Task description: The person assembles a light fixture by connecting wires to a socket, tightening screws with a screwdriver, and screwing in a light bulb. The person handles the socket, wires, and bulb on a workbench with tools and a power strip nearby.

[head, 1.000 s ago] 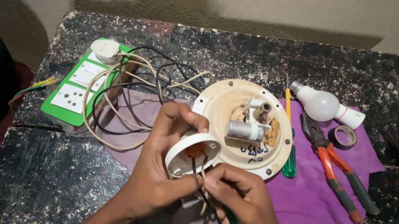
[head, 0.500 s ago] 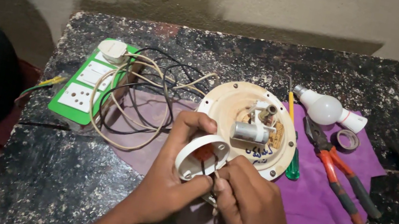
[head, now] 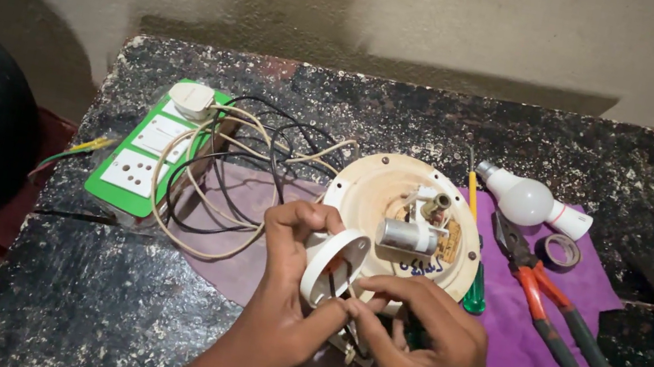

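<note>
View from above a dark speckled table [head: 144,304]; all positions are given relative to the round cream base plate [head: 384,189] at its middle.

The left hand [head: 282,310] lies just in front of the plate's near-left edge. Its fingers are curled closed around a small white ring-shaped cover [head: 333,267], held tilted on edge with its open side facing right. The cover overlaps the plate's near-left rim.

The right hand [head: 431,354] lies in front of the plate's near edge, to the right of the cover. Its thumb and forefinger are pinched together at the cover's opening, where thin wires [head: 350,291] run out; what exactly the fingertips grip is too small to tell. The two hands touch at the fingertips.

On the plate sits a small metal cylinder [head: 407,236] with white fittings. Left of the plate lie coiled cream and black cables [head: 206,180], and beyond them a green socket board [head: 134,167]. Right of the plate a purple cloth [head: 512,351] carries a green-handled screwdriver [head: 473,294], orange-handled pliers [head: 543,302], a white bulb [head: 525,201] and a roll of tape [head: 559,250].
</note>
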